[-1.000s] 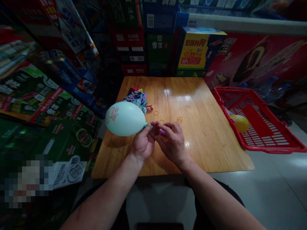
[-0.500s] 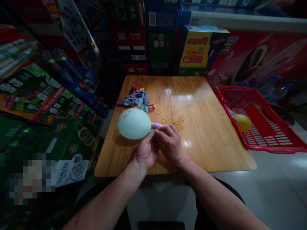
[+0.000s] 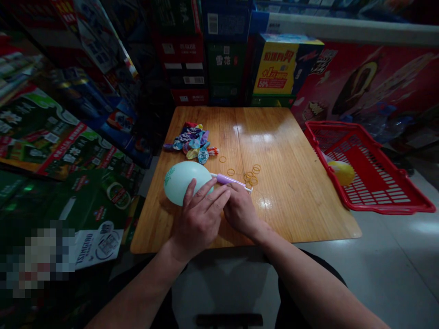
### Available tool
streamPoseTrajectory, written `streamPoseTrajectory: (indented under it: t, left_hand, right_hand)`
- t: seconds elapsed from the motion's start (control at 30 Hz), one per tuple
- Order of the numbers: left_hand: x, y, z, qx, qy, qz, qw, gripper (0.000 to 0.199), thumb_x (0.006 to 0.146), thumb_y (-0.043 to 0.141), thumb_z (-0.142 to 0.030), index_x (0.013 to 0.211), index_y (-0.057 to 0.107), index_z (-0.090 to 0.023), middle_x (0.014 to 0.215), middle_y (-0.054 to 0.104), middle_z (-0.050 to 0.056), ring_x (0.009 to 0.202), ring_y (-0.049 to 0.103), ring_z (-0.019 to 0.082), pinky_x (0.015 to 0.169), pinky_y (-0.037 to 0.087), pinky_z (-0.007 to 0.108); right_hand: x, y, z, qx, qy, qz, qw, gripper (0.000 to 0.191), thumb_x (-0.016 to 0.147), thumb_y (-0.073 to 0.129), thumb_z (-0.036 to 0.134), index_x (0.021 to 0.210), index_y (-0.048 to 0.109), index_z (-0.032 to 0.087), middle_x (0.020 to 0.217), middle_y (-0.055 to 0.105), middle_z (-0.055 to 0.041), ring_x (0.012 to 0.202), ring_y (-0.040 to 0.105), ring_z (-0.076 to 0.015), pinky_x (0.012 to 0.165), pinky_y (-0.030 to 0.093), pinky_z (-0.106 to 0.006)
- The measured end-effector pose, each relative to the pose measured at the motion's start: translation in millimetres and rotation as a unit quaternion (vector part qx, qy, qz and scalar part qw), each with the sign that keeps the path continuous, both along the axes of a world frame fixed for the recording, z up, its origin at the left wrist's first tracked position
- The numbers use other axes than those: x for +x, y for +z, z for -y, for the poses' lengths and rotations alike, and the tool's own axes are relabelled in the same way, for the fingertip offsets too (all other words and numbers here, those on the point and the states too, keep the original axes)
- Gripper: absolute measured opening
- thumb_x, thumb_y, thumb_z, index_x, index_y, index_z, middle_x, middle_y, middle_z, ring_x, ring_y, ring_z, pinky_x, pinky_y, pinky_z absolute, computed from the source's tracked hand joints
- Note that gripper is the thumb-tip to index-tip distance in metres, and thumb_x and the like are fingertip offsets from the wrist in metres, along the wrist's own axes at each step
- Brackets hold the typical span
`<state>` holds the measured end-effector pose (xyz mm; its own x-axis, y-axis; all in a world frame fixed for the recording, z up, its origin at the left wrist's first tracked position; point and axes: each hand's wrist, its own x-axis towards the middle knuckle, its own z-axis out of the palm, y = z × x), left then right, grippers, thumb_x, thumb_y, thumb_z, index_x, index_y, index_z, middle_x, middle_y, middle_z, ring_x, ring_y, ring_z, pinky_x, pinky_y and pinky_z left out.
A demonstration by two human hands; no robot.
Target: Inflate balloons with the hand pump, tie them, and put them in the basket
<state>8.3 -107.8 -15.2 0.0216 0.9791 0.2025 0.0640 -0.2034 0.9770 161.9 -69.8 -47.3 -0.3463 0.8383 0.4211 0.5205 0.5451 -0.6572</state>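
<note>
A pale mint balloon (image 3: 181, 180), inflated and printed with a green pattern, sits at the left front of the wooden table. Over its right side lies my left hand (image 3: 202, 217), back up, fingers stretched out and touching the balloon. My right hand (image 3: 240, 205) is closed at the left fingertips, by the balloon's neck end; the neck itself is hidden behind my hands. Just beyond them a purple balloon pump (image 3: 231, 181) with a white nozzle and handle rests on the tabletop. Several thin yellow rubber bands (image 3: 253, 175) are scattered to its right.
A pile of uninflated colourful balloons (image 3: 194, 141) lies at the table's (image 3: 308, 214) back left. To the right stands a red plastic basket (image 3: 387, 210) with a yellow balloon (image 3: 343, 172) inside. Stacked cartons (image 3: 226, 68) border the back, and green beer cartons (image 3: 92, 201) the left.
My left hand has turned from palm up to back up, its fingers now extended across the balloon. The balloon has rotated, showing a green print instead of a red one. More of the pump shows.
</note>
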Motion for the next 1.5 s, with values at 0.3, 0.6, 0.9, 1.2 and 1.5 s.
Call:
streamPoseTrajectory:
  t: [0.3,0.6,0.9,1.2,1.5]
  left_hand:
    - [-10,-1.4,-12,0.305,0.023,-0.467,0.83,0.035,0.093,0.058,-0.01,0.125,0.066,-0.024,0.11,0.077,0.004,0.13,0.057,0.028,0.122,0.009,0.064]
    - [-25,12.5,-21,0.339,0.008,-0.459,0.821,0.022,0.09,0.063,-0.012,0.105,0.072,-0.026,0.101,0.078,0.0,0.115,0.067,0.025,0.119,0.026,0.054]
    - [-30,15.8,-23,0.324,0.013,-0.451,0.832,0.019,0.089,0.061,-0.01,0.098,0.072,-0.022,0.096,0.078,0.002,0.11,0.069,0.025,0.12,0.025,0.057]
    - [-42,18.7,-22,0.319,0.049,-0.428,0.844,0.014,0.087,0.065,-0.011,0.095,0.07,-0.021,0.093,0.077,0.002,0.108,0.069,0.024,0.12,0.027,0.057]
    - [-48,18.2,-21,0.318,0.06,-0.418,0.849,0.014,0.087,0.066,-0.011,0.095,0.069,-0.021,0.093,0.077,0.002,0.108,0.069,0.024,0.116,0.034,0.055]
  right_hand:
    - [11,11.3,-1,-0.09,0.035,-0.064,0.993,0.013,0.097,0.054,0.023,0.086,0.062,0.022,0.1,0.069,-0.0073,0.098,0.062,-0.0231,0.087,0.049,-0.04]
    - [15,22.7,-7,-0.118,0.05,-0.071,0.989,0.019,0.095,0.057,0.028,0.078,0.059,0.02,0.074,0.059,-0.0007,0.072,0.054,-0.0153,0.071,0.044,-0.03]
    - [25,22.1,-23,-0.193,0.018,-0.105,0.975,0.025,0.094,0.059,0.039,0.08,0.069,0.02,0.074,0.065,-0.001,0.07,0.058,-0.0151,0.065,0.044,-0.028]
    - [122,-7.7,-89,-0.053,-0.282,0.132,0.949,0.016,0.081,0.065,0.026,0.084,0.079,0.018,0.082,0.074,-0.0085,0.071,0.064,-0.0202,0.07,0.046,-0.032]
    - [110,-31.8,-100,-0.069,-0.292,0.211,0.93,0.016,0.082,0.063,0.024,0.082,0.078,0.019,0.086,0.072,-0.0093,0.077,0.063,-0.0211,0.073,0.045,-0.032]
